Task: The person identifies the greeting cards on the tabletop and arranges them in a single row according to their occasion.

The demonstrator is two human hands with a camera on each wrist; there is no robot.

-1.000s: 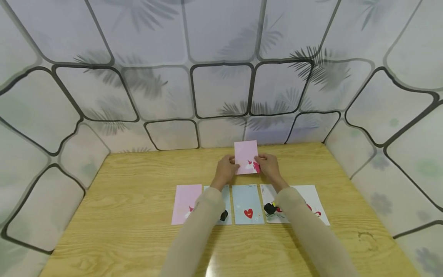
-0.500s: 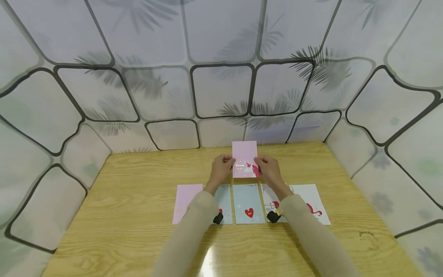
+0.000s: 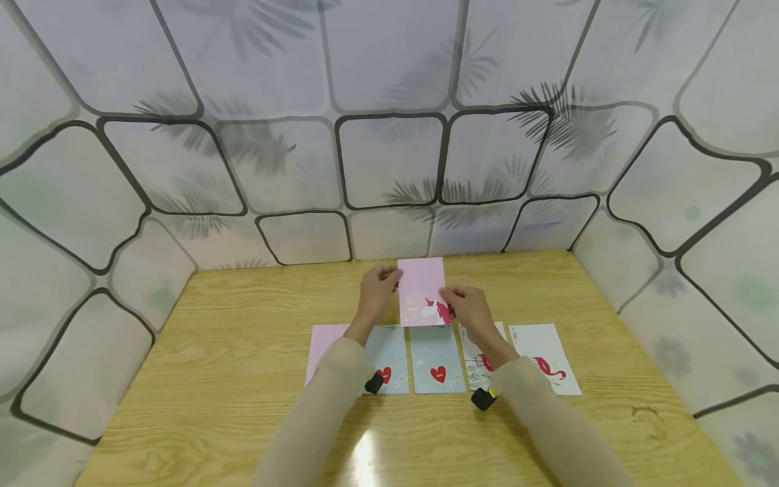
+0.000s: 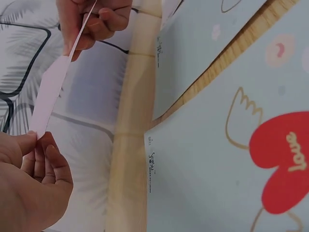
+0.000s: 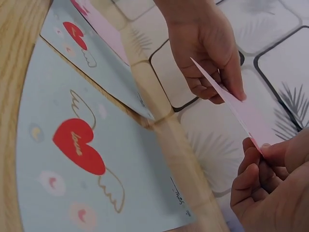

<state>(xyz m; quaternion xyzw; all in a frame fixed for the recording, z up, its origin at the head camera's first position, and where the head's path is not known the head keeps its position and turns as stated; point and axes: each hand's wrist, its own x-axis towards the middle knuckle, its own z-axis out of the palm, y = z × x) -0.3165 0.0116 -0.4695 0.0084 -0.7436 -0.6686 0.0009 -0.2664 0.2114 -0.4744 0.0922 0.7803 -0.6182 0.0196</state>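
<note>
A pink card (image 3: 420, 284) with a red-maned unicorn in its lower right corner is held up above the row of cards. My left hand (image 3: 376, 294) pinches its left edge between thumb and fingers; my right hand (image 3: 471, 308) pinches its lower right edge. Seen from the left wrist, the pink card (image 4: 50, 92) is nearly edge-on, with thumb and fingertips on it. Below lie two light blue cards, one (image 3: 435, 358) in the middle with a winged red heart, the other (image 3: 389, 352) partly under my left wrist.
Another pink card (image 3: 325, 345) lies at the row's left end, partly covered by my left sleeve. Two white flamingo cards, one (image 3: 471, 352) behind my right wrist and one (image 3: 548, 358) at the right end, complete the row. Patterned fabric walls (image 3: 389, 162) surround the wooden table (image 3: 213, 379).
The held pink card has come nearer and slightly left, its lower edge now at the blue cards' top edges. My left hand has shifted left and higher along its edge.
</note>
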